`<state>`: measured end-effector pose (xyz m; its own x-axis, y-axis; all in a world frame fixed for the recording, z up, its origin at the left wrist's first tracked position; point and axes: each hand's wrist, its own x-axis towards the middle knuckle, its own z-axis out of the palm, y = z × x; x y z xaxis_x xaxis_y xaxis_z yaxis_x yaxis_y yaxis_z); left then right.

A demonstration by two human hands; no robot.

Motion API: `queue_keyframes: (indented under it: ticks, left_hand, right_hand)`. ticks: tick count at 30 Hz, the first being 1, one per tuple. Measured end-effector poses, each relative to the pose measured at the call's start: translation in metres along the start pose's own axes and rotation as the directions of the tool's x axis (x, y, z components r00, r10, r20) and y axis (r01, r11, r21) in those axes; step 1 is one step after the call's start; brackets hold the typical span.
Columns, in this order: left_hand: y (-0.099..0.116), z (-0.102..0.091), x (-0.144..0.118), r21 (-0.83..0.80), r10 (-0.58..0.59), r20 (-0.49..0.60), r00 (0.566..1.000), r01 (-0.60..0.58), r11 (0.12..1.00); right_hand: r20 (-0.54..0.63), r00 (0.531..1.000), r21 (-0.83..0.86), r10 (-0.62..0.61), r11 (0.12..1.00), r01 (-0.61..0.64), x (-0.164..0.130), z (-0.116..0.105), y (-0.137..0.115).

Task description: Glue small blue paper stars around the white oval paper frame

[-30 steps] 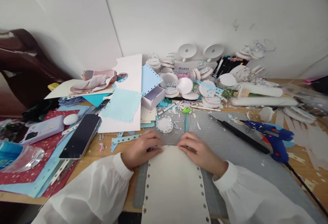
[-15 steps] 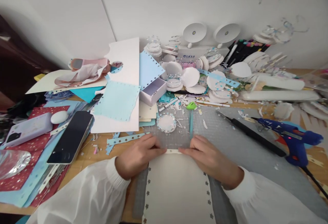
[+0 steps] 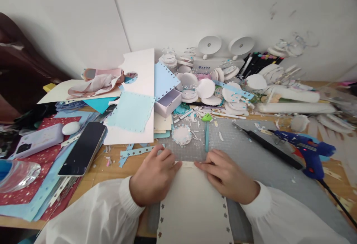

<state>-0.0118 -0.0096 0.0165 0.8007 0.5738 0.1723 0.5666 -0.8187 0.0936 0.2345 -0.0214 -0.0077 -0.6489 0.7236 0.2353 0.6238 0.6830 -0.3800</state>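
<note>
Blue glue gun, black phone
</note>
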Motion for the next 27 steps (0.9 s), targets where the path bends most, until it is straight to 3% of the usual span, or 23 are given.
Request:
queue_keyframes:
  ticks: [4,7,13,22,27]
  left_hand:
    - [0.029,0.003,0.007,0.080,-0.078,-0.018,0.997,0.079,0.994]
    - [0.047,0.016,0.012,0.007,-0.084,-0.029,0.996,0.084,0.996]
    - [0.056,0.032,-0.001,-0.066,-0.142,0.053,0.988,0.145,0.987]
    - [0.050,0.018,-0.037,0.071,-0.241,0.053,0.969,0.238,0.969]
    - [0.048,0.010,-0.041,0.110,-0.273,0.051,0.961,0.266,0.958]
  right_hand:
    - [-0.001,0.997,-0.181,0.072,0.981,-0.071,0.000,-0.002,-0.020]
    - [-0.020,0.992,-0.323,0.127,0.938,-0.127,-0.003,0.006,-0.037]
    - [-0.132,0.981,-0.563,0.139,0.804,-0.189,-0.011,0.032,-0.057]
    - [-0.189,0.966,-0.455,0.179,0.855,-0.248,-0.029,0.027,-0.060]
    - [-0.193,0.965,-0.413,0.178,0.877,-0.245,-0.036,0.030,-0.056]
